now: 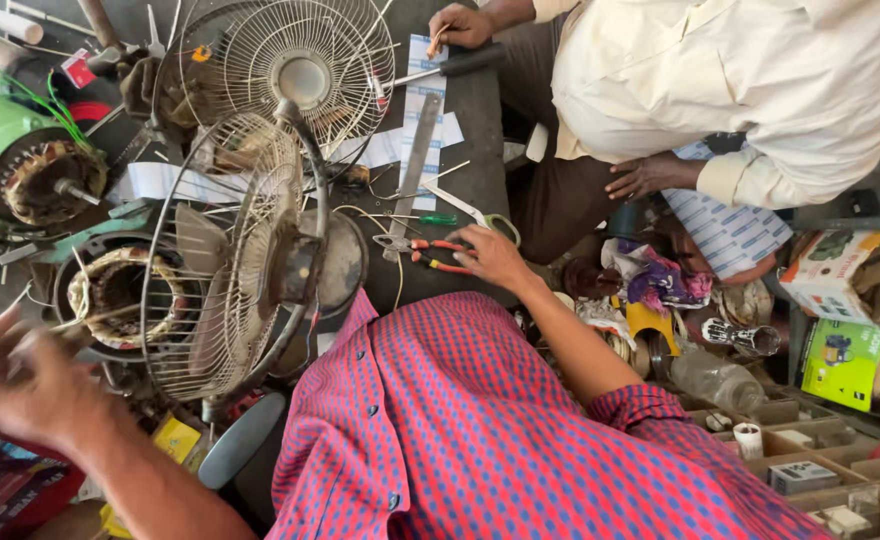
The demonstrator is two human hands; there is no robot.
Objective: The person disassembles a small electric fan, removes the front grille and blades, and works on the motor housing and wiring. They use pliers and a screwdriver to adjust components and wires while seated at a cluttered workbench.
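- A crowded repair bench fills the view: a dark worktop strewn with tools, paper slips and fan parts, and open compartment trays of small spares at the near right.
- The wearer's shirt, red-and-blue checked, takes up the near middle.
- The right hand reaches out over the worktop, palm down, fingers loosely spread; its fingertips rest on the orange handles of a pair of pliers lying flat near the middle of the bench. The grip is not closed round them.
- Just beyond the pliers lies a pair of scissors with pale green handles, and a small green-handled screwdriver sits beside them. A long steel ruler runs away from the pliers towards the far side.
- The left hand is at the near left, blurred; it looks open, and I cannot make out anything in it.
- Between the hands stands a wire fan guard on edge, with a second round guard lying farther off. A copper-wound stator sits left of the guard, and a green motor housing farther left.
- Across the bench sits another person in a cream shirt; one hand is on a dark-handled tool, the other hand rests on the knee.
- Green and white cardboard boxes are stacked at the right.
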